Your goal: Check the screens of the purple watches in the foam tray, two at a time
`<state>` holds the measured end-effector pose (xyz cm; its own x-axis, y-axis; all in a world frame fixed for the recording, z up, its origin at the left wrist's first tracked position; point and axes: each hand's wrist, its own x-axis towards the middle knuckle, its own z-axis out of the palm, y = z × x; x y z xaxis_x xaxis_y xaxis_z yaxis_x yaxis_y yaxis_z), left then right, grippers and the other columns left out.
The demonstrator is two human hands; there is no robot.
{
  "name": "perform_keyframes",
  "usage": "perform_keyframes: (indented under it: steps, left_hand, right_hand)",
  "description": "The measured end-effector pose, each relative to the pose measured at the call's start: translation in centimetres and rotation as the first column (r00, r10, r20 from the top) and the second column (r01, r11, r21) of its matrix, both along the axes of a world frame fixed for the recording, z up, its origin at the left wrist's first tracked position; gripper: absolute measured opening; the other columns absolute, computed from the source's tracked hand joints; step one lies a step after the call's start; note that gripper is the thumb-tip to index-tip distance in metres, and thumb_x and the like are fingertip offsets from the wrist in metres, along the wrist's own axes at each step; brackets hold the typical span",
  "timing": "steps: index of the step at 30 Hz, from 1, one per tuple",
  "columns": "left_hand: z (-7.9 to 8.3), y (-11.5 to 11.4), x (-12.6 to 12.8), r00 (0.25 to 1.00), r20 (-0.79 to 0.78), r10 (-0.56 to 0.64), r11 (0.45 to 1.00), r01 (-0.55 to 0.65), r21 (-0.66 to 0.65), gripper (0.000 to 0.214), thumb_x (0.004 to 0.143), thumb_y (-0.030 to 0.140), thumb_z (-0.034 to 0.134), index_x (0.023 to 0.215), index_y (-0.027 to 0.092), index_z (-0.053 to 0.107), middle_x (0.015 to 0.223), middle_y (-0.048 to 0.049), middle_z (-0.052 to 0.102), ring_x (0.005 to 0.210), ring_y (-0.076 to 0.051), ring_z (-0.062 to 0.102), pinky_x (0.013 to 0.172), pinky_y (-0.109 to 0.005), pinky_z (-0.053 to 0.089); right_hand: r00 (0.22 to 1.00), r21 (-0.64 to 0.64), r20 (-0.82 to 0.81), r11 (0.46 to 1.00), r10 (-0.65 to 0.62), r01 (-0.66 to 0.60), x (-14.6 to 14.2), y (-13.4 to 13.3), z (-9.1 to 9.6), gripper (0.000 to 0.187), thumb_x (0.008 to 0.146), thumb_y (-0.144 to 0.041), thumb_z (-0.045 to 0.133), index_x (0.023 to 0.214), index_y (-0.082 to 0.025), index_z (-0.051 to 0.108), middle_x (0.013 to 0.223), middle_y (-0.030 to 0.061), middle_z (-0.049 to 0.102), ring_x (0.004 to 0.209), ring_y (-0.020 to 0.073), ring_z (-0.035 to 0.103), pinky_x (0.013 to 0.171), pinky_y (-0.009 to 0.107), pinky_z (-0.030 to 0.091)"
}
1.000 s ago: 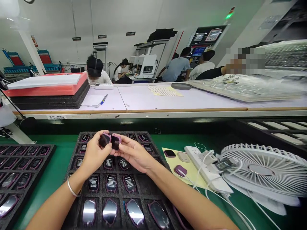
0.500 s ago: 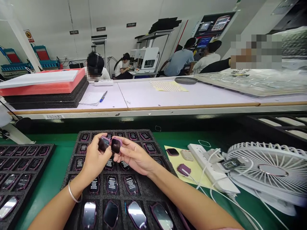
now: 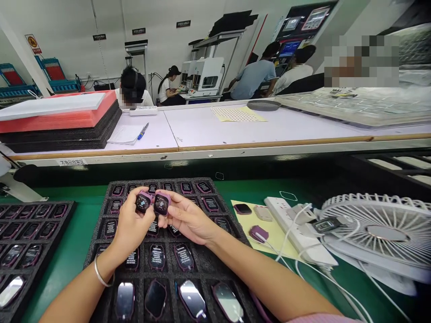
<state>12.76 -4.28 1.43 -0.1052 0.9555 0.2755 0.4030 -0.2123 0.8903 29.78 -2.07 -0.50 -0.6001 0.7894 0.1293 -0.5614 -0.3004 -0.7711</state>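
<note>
My left hand (image 3: 131, 217) is closed on a purple smartwatch body (image 3: 143, 202), thumb and fingers at its edges. In my right hand (image 3: 186, 220) is a second purple smartwatch body (image 3: 162, 204), pinched beside the first. Both screens face me and are lit with a small picture in the middle. The two watches are held side by side above a black foam tray (image 3: 170, 271), whose compartments hold several more watch bodies, many with white text on the screen. My hands hide part of the tray's middle.
Another watch tray (image 3: 55, 235) lies at left. To the right are a yellow sheet (image 3: 240, 205) with small watch parts, a white power strip (image 3: 292, 231) with cables, and a white fan (image 3: 380, 233). A raised shelf (image 3: 202, 132) crosses behind; several people sit beyond.
Both held watch screens, dark before, now show a lit picture. My hands keep nearly the same hold and place, while the camera view has shifted slightly.
</note>
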Motion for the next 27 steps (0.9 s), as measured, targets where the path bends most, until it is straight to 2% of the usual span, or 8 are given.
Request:
perform_keyframes:
  steps: [6,13,27]
  left_hand:
    - [0.30,-0.25,0.15,0.999,0.041,0.006,0.999,-0.007,0.042,0.038,0.077,0.026,0.060,0.114,0.019,0.060,0.088,-0.0006,0.064,0.073,-0.015,0.059,0.068,-0.027,0.047]
    - [0.18,-0.23,0.10,0.996,0.093,-0.016,1.000,0.015,0.007,0.040,0.076,0.027,0.061,0.115,0.019,0.059,0.090,-0.0012,0.064,0.081,-0.017,0.061,0.073,-0.028,0.047]
    - [0.55,-0.43,0.37,0.980,0.195,-0.023,0.999,0.027,-0.017,0.044,0.072,0.027,0.063,0.115,0.018,0.059,0.089,-0.0014,0.062,0.081,-0.017,0.060,0.075,-0.030,0.049]
  right_hand:
    - [1.000,0.026,-0.007,1.000,0.008,-0.007,0.00,-0.20,0.06,0.047,0.081,-0.033,0.081,0.124,-0.023,0.063,0.088,-0.0004,0.069,0.073,0.0139,0.071,0.071,0.028,0.052]
    - [1.000,0.034,-0.017,0.999,0.019,-0.018,0.06,-0.31,0.02,0.046,0.081,-0.033,0.082,0.122,-0.024,0.064,0.091,-0.0003,0.069,0.072,0.0136,0.071,0.071,0.028,0.052]
    - [0.999,0.027,-0.004,0.999,0.037,-0.037,0.17,-0.44,0.17,0.050,0.080,-0.036,0.082,0.124,-0.024,0.062,0.094,0.0010,0.070,0.072,0.0134,0.070,0.072,0.029,0.052]
